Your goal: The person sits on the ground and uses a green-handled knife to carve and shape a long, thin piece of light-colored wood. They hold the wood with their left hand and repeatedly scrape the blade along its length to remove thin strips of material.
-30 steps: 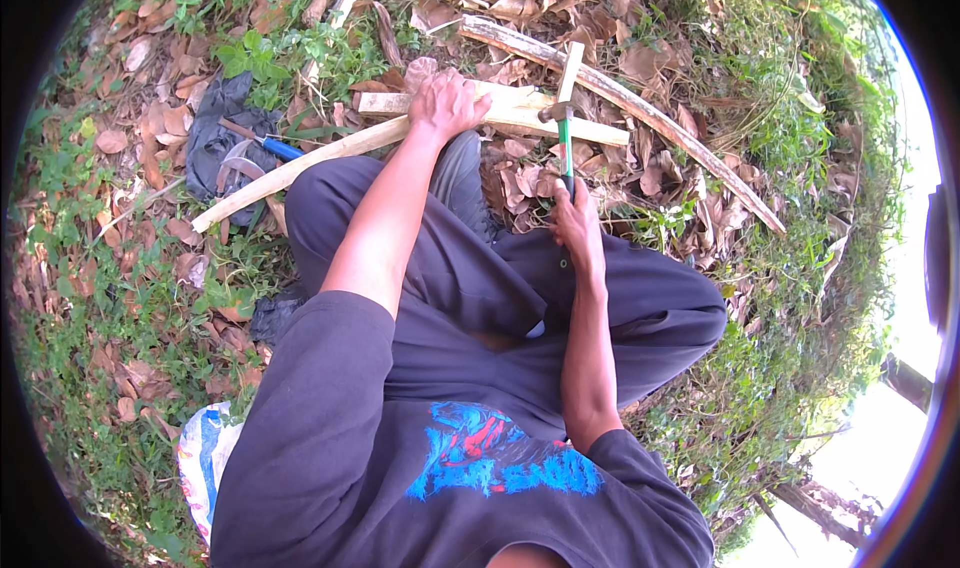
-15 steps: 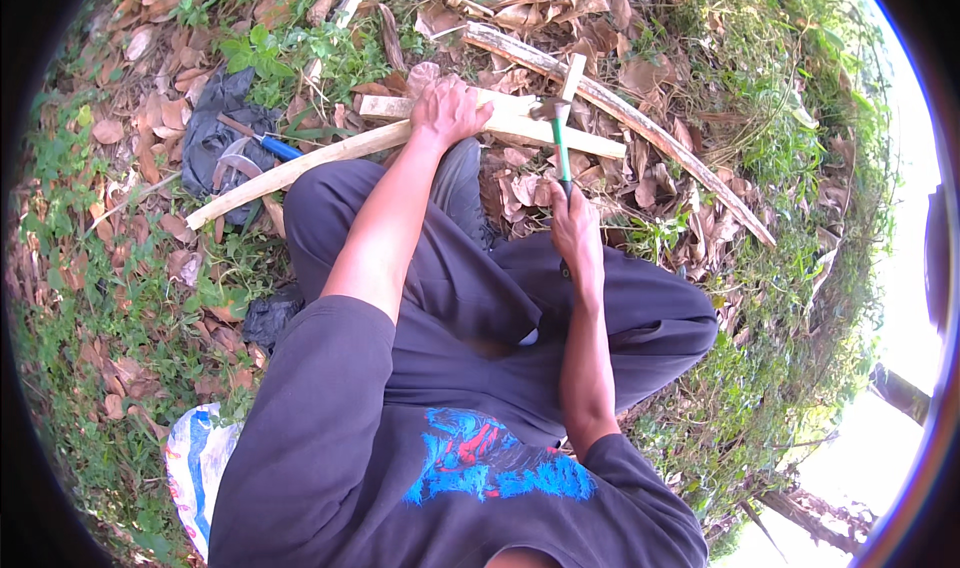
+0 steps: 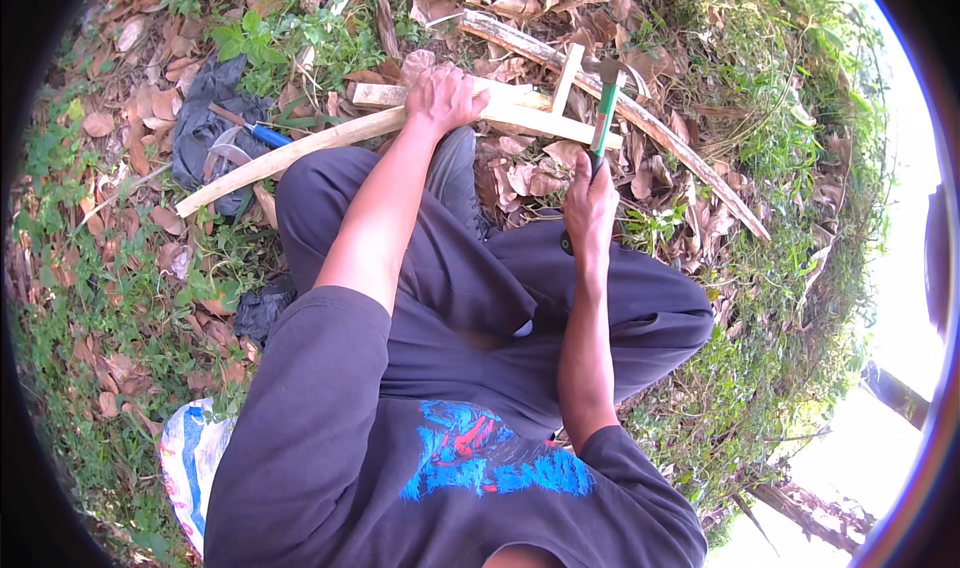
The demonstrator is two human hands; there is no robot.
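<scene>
My left hand (image 3: 442, 101) is closed over two pale wooden pieces where they cross, pressing them together above my shoe. One is a long, slightly curved wood strip (image 3: 290, 162) that runs out to the left and right; the other is a shorter wood piece (image 3: 378, 95) lying against it. A small wood stick (image 3: 567, 80) stands off at an angle near their right end. In my right hand (image 3: 590, 206) is a hammer (image 3: 606, 103) with a green and black handle. Its metal head is raised just right of the small stick, apart from it.
Beyond the pieces lies a long rough wood strip (image 3: 660, 133). At the left, a blue-handled tool (image 3: 268, 136) and a curved blade (image 3: 228, 154) rest on a black plastic bag (image 3: 205, 108). A white and blue sack (image 3: 190, 468) is at lower left. Dry leaves and grass cover the ground.
The hammer has swung away to the right from beside the small stick, and my right hand has shifted slightly right with it. My left hand keeps its hold on the wood.
</scene>
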